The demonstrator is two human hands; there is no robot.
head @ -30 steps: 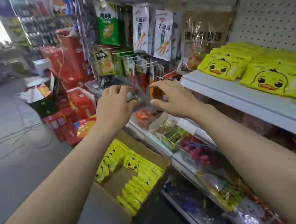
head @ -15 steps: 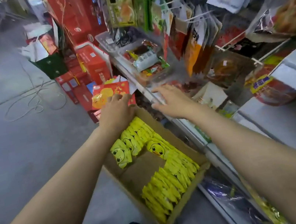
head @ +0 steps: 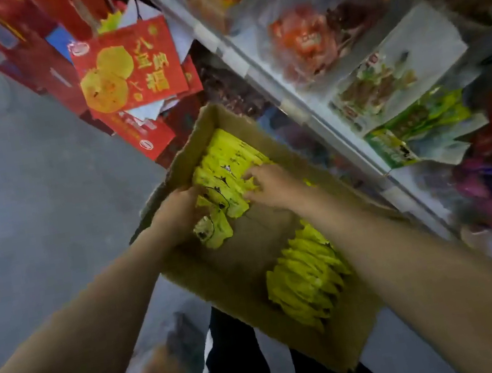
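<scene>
A: Where are the yellow packets (head: 229, 169) she is after?

B: At the far end of the cardboard box (head: 171, 170), standing on edge in a tight bunch. The left hand (head: 177, 211) meets the bunch from its left side and the right hand (head: 270, 185) from the right, so the bunch sits between the two palms.

A: And the fingers?

B: Bent on both hands. The right hand's fingers curl over the tops of the packets; the left hand's wrap round the outer edge. The picture is smeared, so I cannot tell how deep either grip goes, but both hands are clasping the bunch, not lying flat on it.

A: Why two hands?

B: My guess is that thin, slippery packets fan out if they are pinched from one side only. Squeezed from both ends, they come up as one block.

A: What else is in the box?

B: One loose packet (head: 213, 233) slumped just below the bunch, then a stretch of bare cardboard bottom, then a second row (head: 307, 279) of the same packets, leaning against the near right wall under her right forearm.

A: And around it?

B: The box stands on the grey floor (head: 13, 191), close against the shelf (head: 307, 112), which carries clear snack bags (head: 382, 80). A red carton (head: 129, 66) printed with yellow discs leans just beyond the box's far corner
</scene>
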